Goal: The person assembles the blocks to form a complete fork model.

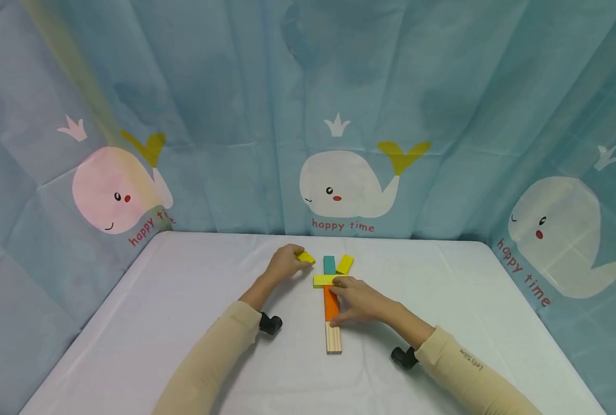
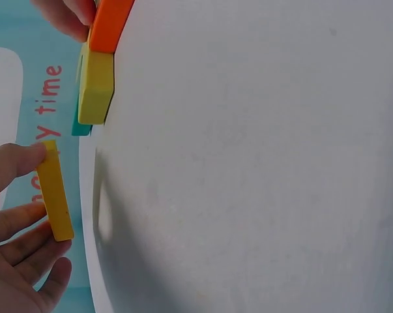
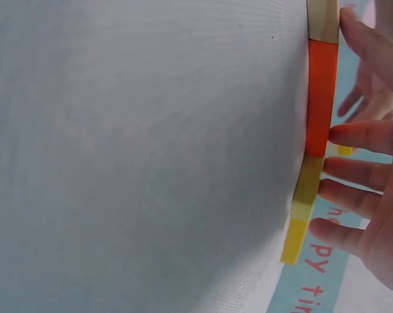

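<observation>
My left hand [image 1: 284,265] pinches a yellow wooden block [image 2: 54,192] between thumb and fingers, just left of the row of blocks. My right hand [image 1: 362,300] lies over the row with its fingers spread and fairly straight. Its fingertips rest on the crosswise yellow block [image 1: 322,281] and the orange block [image 1: 331,308]. The thumb is by the seam between the orange block and the plain wood block [image 1: 333,340]. Beyond the crosswise block, a teal block [image 1: 329,264] continues the line. Another yellow block [image 1: 345,264] leans off at an angle to the teal block's right.
A white cloth [image 1: 183,323] covers the table. Behind and at the sides hangs a blue curtain [image 1: 225,173] printed with whales. Small black devices [image 1: 270,324] are strapped at both wrists.
</observation>
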The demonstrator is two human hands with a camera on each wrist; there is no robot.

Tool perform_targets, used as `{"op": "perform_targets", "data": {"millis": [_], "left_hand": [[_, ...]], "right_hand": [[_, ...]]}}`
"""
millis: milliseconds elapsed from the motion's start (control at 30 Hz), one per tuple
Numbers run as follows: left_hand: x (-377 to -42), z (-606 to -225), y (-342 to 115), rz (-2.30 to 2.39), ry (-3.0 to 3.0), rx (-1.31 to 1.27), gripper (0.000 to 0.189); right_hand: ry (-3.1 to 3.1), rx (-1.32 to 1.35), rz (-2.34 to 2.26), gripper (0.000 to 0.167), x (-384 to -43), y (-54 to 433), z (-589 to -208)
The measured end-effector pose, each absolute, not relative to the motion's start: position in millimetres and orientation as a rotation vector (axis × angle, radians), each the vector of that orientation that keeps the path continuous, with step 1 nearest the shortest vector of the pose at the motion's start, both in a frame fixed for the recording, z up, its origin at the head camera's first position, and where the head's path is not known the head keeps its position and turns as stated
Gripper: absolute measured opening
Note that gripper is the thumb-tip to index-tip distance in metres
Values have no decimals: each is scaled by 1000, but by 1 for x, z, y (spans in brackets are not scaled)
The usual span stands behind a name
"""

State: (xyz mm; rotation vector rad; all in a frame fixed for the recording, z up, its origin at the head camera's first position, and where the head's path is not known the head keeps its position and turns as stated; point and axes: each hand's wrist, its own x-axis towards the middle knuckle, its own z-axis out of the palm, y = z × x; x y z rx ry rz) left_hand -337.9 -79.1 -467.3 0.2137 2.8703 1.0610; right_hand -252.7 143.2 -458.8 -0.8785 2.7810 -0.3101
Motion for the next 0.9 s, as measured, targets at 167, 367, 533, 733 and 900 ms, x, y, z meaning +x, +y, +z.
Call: {"op": "perform_targets", "data": {"millis": [167, 367, 533, 733, 900], "left_hand": [[-338, -470, -75, 1066, 2850, 208, 55], [-336, -473, -71, 1087, 2839, 208, 55], [-335, -475, -67, 1090, 2836, 218, 56], [-334, -475, -62, 1039, 2849, 212, 57], [-333, -475, -60, 1010, 2860, 188, 56]], "right_hand": [[2789, -892, -306, 90, -252, 144, -461], [2793, -902, -307, 89, -251, 144, -460], [2789, -882, -299, 90, -251, 144, -460], [2789, -888, -286, 91, -252, 143, -460], [2793, -899, -278, 90, -253, 144, -460]]}}
